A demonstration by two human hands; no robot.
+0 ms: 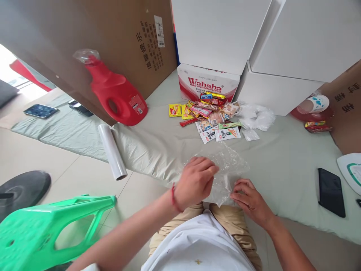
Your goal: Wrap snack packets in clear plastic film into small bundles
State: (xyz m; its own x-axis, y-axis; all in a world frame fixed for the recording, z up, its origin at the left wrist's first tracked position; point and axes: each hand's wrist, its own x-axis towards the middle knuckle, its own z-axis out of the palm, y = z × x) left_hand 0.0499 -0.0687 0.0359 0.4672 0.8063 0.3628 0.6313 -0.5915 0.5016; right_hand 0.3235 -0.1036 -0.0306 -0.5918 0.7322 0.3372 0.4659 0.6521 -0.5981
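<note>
A thin clear plastic bag (229, 160) lies crumpled over the front edge of the cloth-covered table, close to my body. My left hand (197, 180), with a red string at the wrist, is over the bag's left part; its fingers are curled closed on the plastic, the fingertips partly hidden. At the bag's lower right, my right hand (249, 197) pinches the film between thumb and fingers. Just beyond the bag is a pile of small wrapped snacks (208, 109), with white-packed ones (228, 134) nearest me. Bunched clear plastic bags (256, 117) lie right of the pile.
A red jug (121, 98) and a plastic film roll (113, 152) are on the left. Behind the snacks stand a Wahaha carton (208, 81) and white boxes (220, 34). At right lie a black phone (331, 192) and a bowl (301, 113). A green stool (34, 229) stands lower left.
</note>
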